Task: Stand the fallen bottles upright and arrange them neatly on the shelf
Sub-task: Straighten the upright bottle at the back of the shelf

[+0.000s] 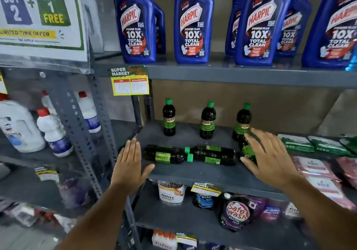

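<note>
Grey metal shelf (202,174) with three dark, green-capped plastic bottles (207,121) upright along the back and two fallen dark bottles (166,154) lying cap to cap near the front edge — a third fallen bottle (248,152) is partly hidden. Left hand (129,164) hovers flat, fingers spread, beside the leftmost fallen bottle, holding nothing. Right hand (270,157), likewise spread and empty, reaches over the hidden bottle — apparently positioned to lift from either end.
</note>
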`<state>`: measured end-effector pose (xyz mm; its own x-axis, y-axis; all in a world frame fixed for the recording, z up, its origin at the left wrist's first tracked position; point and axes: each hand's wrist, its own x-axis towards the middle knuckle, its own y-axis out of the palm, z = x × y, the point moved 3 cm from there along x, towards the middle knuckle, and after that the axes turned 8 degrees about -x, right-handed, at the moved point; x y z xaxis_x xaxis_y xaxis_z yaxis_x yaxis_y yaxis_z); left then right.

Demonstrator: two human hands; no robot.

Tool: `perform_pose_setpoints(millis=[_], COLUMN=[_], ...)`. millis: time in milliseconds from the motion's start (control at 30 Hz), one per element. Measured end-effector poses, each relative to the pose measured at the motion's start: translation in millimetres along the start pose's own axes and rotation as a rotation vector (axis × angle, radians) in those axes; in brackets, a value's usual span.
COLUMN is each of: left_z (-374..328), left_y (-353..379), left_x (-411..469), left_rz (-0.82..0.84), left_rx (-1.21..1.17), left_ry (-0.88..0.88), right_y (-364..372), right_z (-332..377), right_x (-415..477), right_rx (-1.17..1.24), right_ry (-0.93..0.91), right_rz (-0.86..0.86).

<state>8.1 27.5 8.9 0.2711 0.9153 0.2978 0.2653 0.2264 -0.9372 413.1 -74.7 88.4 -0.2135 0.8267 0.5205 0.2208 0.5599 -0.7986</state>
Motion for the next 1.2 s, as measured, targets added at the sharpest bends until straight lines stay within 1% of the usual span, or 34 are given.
perform_pose_setpoints(millis=[100, 267, 333, 400, 433, 567, 600, 700, 867, 1033, 1133, 1200], left_z=[11, 29, 35, 40, 39, 46, 48, 49, 47, 46, 45, 45], left_y=[15, 44, 55, 64, 71, 80, 81, 85, 83, 81, 81, 80], left_x=[2, 19, 30, 38, 43, 55, 58, 61, 57, 56, 56, 55], left_rz=[0.022, 0.170, 0.251, 0.343, 0.355, 0.288, 0.284, 0.277, 0.254, 0.252, 0.243, 0.246], left_rx=[-0.032, -0.111, -0.096, -0.093, -0.093, -0.050, -0.046, -0.030, -0.041, -0.053, -0.061, -0.066], left_ry=[-0.085, -0.180, -0.198, -0.204, -0.194, -0.151, -0.130, -0.082, -0.087, -0.089, -0.099, -0.097], right_y=[14, 31, 40, 52, 59, 74, 76, 84, 91, 87, 74, 56], right_z=[-3, -7, -13, -17, -22, -24, -22, -15, -8, -7, -13, -21], right_x=[-11, -20, -22, -27, -30, -32, -31, -31, -25, -24, -11, 8], right_rx=[0.023, 0.106, 0.136, 0.169, 0.170, 0.303, 0.332, 0.346, 0.298, 0.266, 0.301, 0.283], right_ry=[0.057, 0.149, 0.230, 0.347, 0.409, 0.654, 0.698, 0.732, 0.779, 0.760, 0.775, 0.776], right_rz=[0.005, 0.064, 0.112, 0.201, 0.247, 0.512, 0.545, 0.593, 0.612, 0.614, 0.545, 0.491])
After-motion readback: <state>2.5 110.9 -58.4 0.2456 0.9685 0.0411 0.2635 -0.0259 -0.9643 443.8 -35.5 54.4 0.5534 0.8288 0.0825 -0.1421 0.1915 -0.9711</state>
